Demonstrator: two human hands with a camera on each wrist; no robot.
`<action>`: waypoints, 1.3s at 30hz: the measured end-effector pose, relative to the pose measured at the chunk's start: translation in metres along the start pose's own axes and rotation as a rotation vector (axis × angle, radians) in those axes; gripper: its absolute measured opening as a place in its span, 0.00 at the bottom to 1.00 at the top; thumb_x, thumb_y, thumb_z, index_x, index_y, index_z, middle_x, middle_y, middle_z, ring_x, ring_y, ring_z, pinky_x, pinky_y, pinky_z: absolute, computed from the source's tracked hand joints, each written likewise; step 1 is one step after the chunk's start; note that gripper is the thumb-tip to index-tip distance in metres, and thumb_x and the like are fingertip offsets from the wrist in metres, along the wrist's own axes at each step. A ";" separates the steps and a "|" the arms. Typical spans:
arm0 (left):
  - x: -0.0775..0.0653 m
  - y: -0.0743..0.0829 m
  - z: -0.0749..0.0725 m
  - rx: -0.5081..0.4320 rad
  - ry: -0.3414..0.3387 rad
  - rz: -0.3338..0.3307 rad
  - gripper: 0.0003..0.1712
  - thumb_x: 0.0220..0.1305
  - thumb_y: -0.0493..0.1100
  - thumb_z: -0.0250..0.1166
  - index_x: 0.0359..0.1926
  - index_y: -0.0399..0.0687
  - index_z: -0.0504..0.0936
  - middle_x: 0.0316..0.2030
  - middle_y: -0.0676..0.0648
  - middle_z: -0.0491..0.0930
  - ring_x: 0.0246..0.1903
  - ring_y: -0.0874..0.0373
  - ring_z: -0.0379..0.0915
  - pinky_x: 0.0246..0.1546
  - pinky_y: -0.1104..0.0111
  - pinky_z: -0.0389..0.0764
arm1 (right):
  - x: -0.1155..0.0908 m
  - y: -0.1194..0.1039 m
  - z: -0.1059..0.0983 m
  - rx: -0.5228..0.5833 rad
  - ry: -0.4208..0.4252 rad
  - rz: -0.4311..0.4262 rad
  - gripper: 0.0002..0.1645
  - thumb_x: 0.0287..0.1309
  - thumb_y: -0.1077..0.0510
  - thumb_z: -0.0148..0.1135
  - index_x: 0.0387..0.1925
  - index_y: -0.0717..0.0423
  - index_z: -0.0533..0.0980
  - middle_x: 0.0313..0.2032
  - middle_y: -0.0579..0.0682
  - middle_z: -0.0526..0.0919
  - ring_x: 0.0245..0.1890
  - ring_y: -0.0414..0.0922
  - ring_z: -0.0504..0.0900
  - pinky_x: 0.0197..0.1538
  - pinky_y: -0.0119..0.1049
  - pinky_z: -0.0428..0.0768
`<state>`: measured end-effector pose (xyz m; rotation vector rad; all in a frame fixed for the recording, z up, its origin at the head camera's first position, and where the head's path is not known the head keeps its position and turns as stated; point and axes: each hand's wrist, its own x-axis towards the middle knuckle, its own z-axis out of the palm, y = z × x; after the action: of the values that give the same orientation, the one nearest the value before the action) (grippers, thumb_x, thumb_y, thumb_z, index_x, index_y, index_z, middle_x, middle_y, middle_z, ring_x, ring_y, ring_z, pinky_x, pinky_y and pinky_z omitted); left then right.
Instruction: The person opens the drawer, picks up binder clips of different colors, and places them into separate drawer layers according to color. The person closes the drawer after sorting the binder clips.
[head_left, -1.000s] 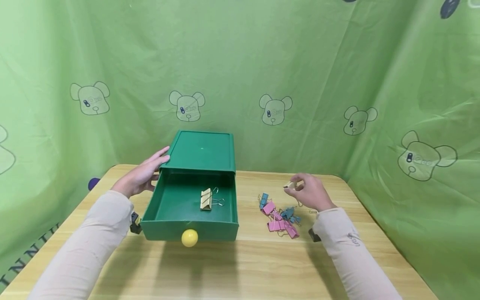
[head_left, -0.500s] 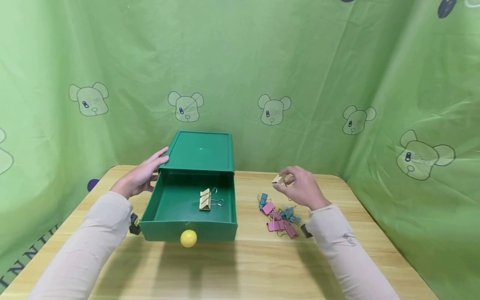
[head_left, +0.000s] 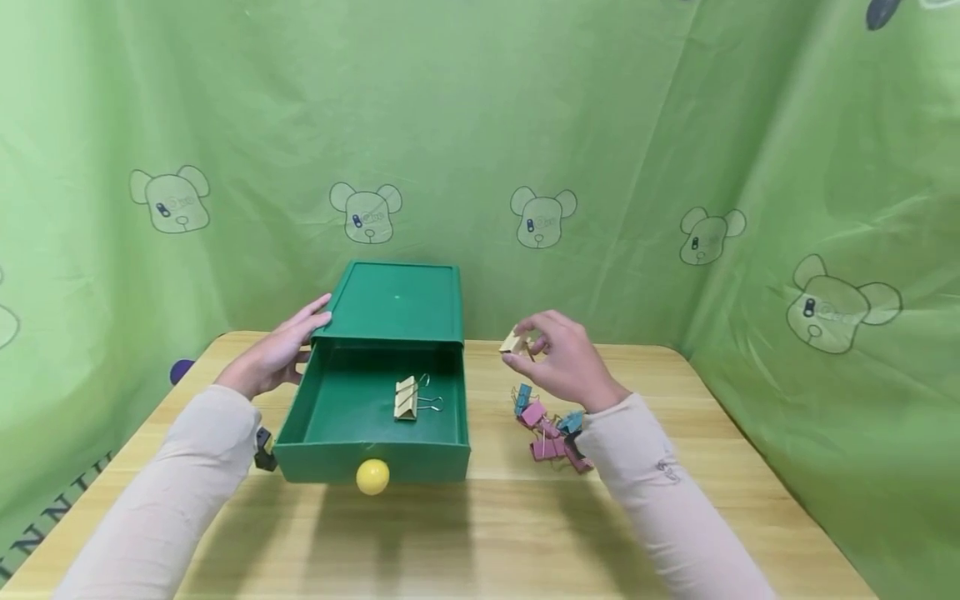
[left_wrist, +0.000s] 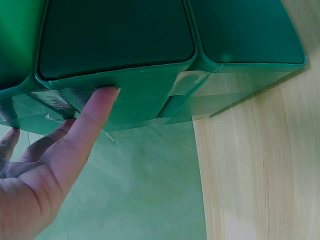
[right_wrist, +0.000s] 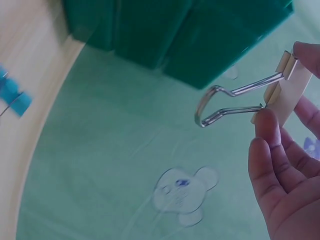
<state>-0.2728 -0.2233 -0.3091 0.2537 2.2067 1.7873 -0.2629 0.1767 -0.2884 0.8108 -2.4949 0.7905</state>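
Note:
My right hand (head_left: 566, 358) pinches a cream-coloured binder clip (right_wrist: 287, 85) between thumb and fingers, held in the air to the right of the green drawer box (head_left: 397, 302). The clip's silver wire handle shows in the right wrist view. With straight fingers, my left hand (head_left: 281, 354) rests against the left side of the box; in the left wrist view a fingertip (left_wrist: 106, 95) touches its green wall. The drawer (head_left: 341, 462) is pulled out, with a yellow round knob (head_left: 372, 477) on its front. Inside it lies another cream binder clip (head_left: 406, 398) with its wire handles spread.
Several pink binder clips (head_left: 548, 449) and blue binder clips (head_left: 522, 399) lie in a heap on the wooden table (head_left: 517, 533), right of the drawer, partly behind my right sleeve (head_left: 637, 467). A green curtain (head_left: 465, 100) with bear heads hangs behind and at the sides.
My right hand has moved left and slightly up with the cream binder clip, from beyond the heap towards the box. The left hand keeps its place on the box.

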 end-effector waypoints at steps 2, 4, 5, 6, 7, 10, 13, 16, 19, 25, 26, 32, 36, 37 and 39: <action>-0.001 0.000 -0.001 0.000 0.003 -0.001 0.42 0.72 0.66 0.44 0.76 0.71 0.29 0.74 0.32 0.34 0.69 0.26 0.39 0.50 0.41 0.74 | 0.004 -0.009 0.002 0.003 0.011 -0.031 0.19 0.51 0.53 0.74 0.41 0.58 0.79 0.43 0.52 0.80 0.34 0.45 0.81 0.38 0.41 0.82; -0.001 -0.001 -0.001 0.001 0.005 -0.001 0.42 0.72 0.66 0.43 0.76 0.71 0.29 0.74 0.32 0.34 0.69 0.26 0.40 0.49 0.43 0.74 | 0.008 -0.017 0.004 0.003 0.024 -0.066 0.18 0.50 0.54 0.75 0.40 0.58 0.80 0.42 0.51 0.80 0.34 0.44 0.80 0.38 0.40 0.81; -0.002 -0.001 -0.002 -0.001 0.006 -0.001 0.42 0.72 0.66 0.43 0.76 0.71 0.29 0.74 0.32 0.34 0.69 0.26 0.40 0.49 0.43 0.75 | 0.010 -0.020 0.005 0.002 0.030 -0.083 0.18 0.49 0.54 0.75 0.40 0.58 0.80 0.42 0.51 0.80 0.34 0.45 0.80 0.38 0.39 0.81; -0.002 -0.001 -0.002 -0.005 0.005 -0.001 0.42 0.72 0.66 0.43 0.76 0.71 0.29 0.74 0.32 0.35 0.69 0.26 0.40 0.49 0.43 0.75 | 0.011 -0.024 0.006 0.002 0.035 -0.097 0.18 0.49 0.54 0.75 0.40 0.57 0.80 0.42 0.51 0.80 0.35 0.45 0.79 0.38 0.39 0.80; -0.002 -0.001 -0.002 -0.009 0.003 -0.001 0.42 0.72 0.65 0.44 0.76 0.71 0.29 0.74 0.32 0.35 0.69 0.26 0.40 0.49 0.44 0.75 | 0.013 -0.027 0.007 0.003 0.038 -0.109 0.18 0.49 0.54 0.76 0.40 0.57 0.80 0.42 0.51 0.80 0.35 0.45 0.79 0.38 0.38 0.80; -0.002 -0.001 -0.002 -0.022 -0.001 -0.003 0.42 0.72 0.65 0.43 0.76 0.71 0.29 0.74 0.31 0.37 0.69 0.27 0.41 0.47 0.46 0.76 | 0.016 -0.036 0.009 0.013 0.046 -0.140 0.18 0.48 0.54 0.76 0.39 0.57 0.80 0.42 0.51 0.81 0.36 0.46 0.79 0.40 0.38 0.80; -0.001 -0.001 -0.002 -0.028 -0.002 -0.003 0.42 0.72 0.65 0.44 0.76 0.71 0.29 0.73 0.30 0.38 0.69 0.27 0.42 0.46 0.47 0.77 | 0.018 -0.043 0.011 0.019 0.051 -0.167 0.18 0.47 0.54 0.76 0.39 0.57 0.80 0.42 0.51 0.81 0.36 0.47 0.80 0.42 0.40 0.81; -0.001 -0.001 -0.002 -0.024 0.000 -0.002 0.42 0.72 0.65 0.43 0.76 0.71 0.29 0.73 0.30 0.37 0.69 0.27 0.42 0.45 0.48 0.77 | 0.019 -0.050 0.012 0.023 0.057 -0.193 0.18 0.47 0.54 0.77 0.39 0.57 0.80 0.41 0.51 0.81 0.37 0.47 0.80 0.42 0.41 0.81; -0.001 -0.001 -0.002 -0.023 0.003 0.001 0.42 0.72 0.66 0.44 0.76 0.71 0.30 0.73 0.31 0.37 0.69 0.27 0.42 0.46 0.48 0.77 | 0.021 -0.056 0.013 0.024 0.059 -0.215 0.18 0.47 0.54 0.77 0.38 0.57 0.81 0.41 0.50 0.81 0.37 0.46 0.79 0.42 0.40 0.81; 0.000 -0.001 -0.002 -0.019 0.004 0.008 0.42 0.72 0.66 0.44 0.76 0.72 0.30 0.74 0.32 0.36 0.69 0.26 0.41 0.46 0.47 0.77 | 0.024 -0.066 0.013 0.021 0.063 -0.261 0.17 0.47 0.54 0.77 0.37 0.57 0.81 0.40 0.49 0.80 0.37 0.45 0.79 0.41 0.36 0.81; 0.000 -0.001 -0.002 -0.019 0.003 0.008 0.43 0.72 0.66 0.44 0.76 0.72 0.30 0.74 0.32 0.36 0.69 0.26 0.41 0.46 0.46 0.77 | 0.024 -0.067 0.013 0.018 0.062 -0.266 0.17 0.47 0.54 0.77 0.37 0.57 0.81 0.40 0.49 0.80 0.36 0.44 0.79 0.40 0.35 0.80; 0.001 -0.002 -0.001 -0.016 -0.008 0.012 0.43 0.71 0.66 0.45 0.76 0.72 0.30 0.74 0.33 0.35 0.69 0.26 0.40 0.47 0.45 0.76 | 0.025 -0.074 0.012 0.011 0.039 -0.289 0.16 0.48 0.54 0.76 0.37 0.57 0.80 0.40 0.50 0.80 0.36 0.45 0.79 0.40 0.38 0.81; 0.001 -0.002 -0.001 -0.014 -0.006 0.011 0.43 0.72 0.66 0.44 0.76 0.71 0.30 0.74 0.33 0.35 0.68 0.26 0.41 0.46 0.45 0.76 | 0.026 -0.078 0.014 0.019 0.043 -0.320 0.16 0.48 0.54 0.76 0.37 0.57 0.80 0.40 0.50 0.80 0.37 0.46 0.80 0.40 0.39 0.81; 0.001 -0.002 -0.001 -0.016 -0.005 0.011 0.43 0.72 0.66 0.45 0.76 0.71 0.30 0.74 0.33 0.35 0.68 0.26 0.41 0.47 0.45 0.76 | 0.026 -0.078 0.015 0.019 0.046 -0.328 0.16 0.48 0.54 0.76 0.36 0.57 0.80 0.40 0.50 0.80 0.38 0.46 0.80 0.41 0.38 0.80; 0.001 -0.002 -0.002 -0.022 -0.003 0.012 0.42 0.72 0.66 0.44 0.76 0.71 0.31 0.74 0.34 0.35 0.68 0.26 0.41 0.47 0.45 0.76 | 0.026 -0.080 0.017 0.018 0.051 -0.341 0.16 0.48 0.54 0.76 0.36 0.56 0.80 0.40 0.50 0.80 0.39 0.45 0.80 0.41 0.36 0.79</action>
<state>-0.2744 -0.2247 -0.3108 0.2652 2.1872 1.8148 -0.2354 0.1020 -0.2567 1.1665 -2.2215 0.7026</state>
